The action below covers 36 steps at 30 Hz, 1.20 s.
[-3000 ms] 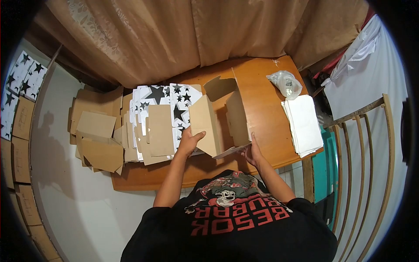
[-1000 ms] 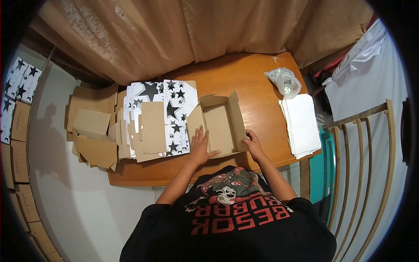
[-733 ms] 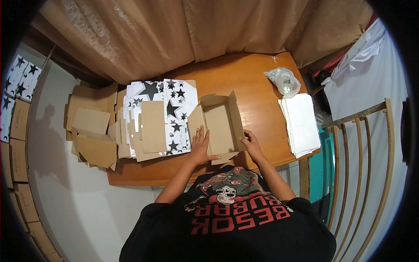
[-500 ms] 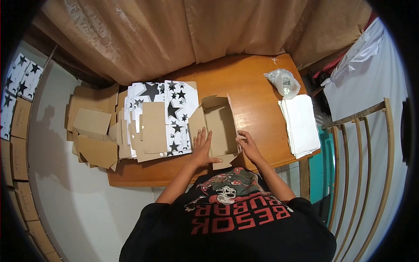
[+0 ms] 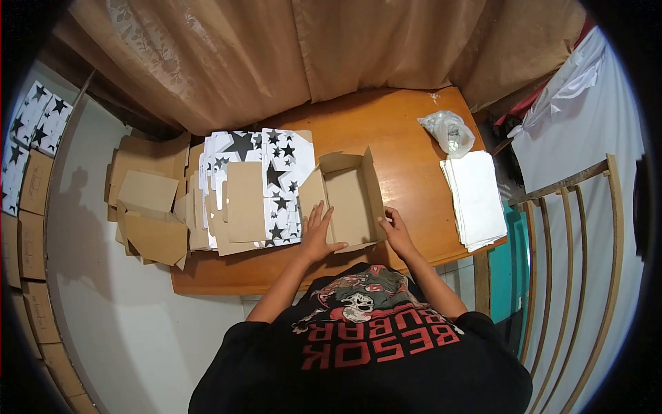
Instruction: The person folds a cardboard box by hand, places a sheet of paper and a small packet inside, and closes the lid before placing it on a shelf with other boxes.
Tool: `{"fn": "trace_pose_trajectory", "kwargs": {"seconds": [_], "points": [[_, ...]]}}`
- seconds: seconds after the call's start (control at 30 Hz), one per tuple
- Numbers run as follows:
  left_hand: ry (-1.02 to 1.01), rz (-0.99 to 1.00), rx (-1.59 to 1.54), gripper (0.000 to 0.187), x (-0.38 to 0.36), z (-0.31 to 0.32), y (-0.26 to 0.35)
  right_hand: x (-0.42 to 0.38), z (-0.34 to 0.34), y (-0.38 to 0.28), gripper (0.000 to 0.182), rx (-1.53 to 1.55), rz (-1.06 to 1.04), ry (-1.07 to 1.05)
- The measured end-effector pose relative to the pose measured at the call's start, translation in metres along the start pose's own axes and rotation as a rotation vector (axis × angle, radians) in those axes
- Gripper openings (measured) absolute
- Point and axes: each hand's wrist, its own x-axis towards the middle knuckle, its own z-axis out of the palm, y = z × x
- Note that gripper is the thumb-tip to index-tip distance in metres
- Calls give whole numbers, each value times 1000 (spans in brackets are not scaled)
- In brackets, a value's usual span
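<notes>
Left hand: your left hand lies flat with fingers spread, released, pressing on the left wall and near left corner of the cardboard box.
Right hand: your right hand is at the box's near right corner, fingertips pinching the right wall's near edge; thumb and fingers look closed on the cardboard.
Box: the half-folded cardboard box sits open-topped near the middle of the wooden table, close to the near edge, brown inside, with its far flap standing up and its right wall tilted outward.
Left of box: a stack of flat box blanks with black stars on white lies just beside the box, touching your left hand's side; 1 plain brown blank rests on top of it.
Far left: more brown cardboard blanks are heaped over the table's left end.
Right of box: a stack of white sheets lies at the table's right edge, well apart from the box.
Far right: a crumpled clear plastic bag sits just beyond the white sheets.
Behind: a brown curtain hangs along the table's far side.
</notes>
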Motion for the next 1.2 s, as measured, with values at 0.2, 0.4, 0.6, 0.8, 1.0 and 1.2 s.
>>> {"fn": "trace_pose_trajectory", "kwargs": {"seconds": [0.2,0.4,0.6,0.8,1.0,1.2], "points": [[72,-37,52,110,41,-11,-12,-17,-3,-22,53,-47,-65,150],[187,52,5,103,113,-30,-40,-22,-11,-19,68,-276,-415,153],[169,60,-85,103,133,-32,-47,-35,-4,-32,55,-59,-123,-25],[162,68,-78,99,121,-28,-41,-27,6,-15,36,-344,-289,-116],[301,182,-253,90,122,-39,-36,-27,14,-24,44,-707,-240,-240],[377,150,-372,90,121,-55,-15,-24,21,-17,46,-632,-179,-159]]}}
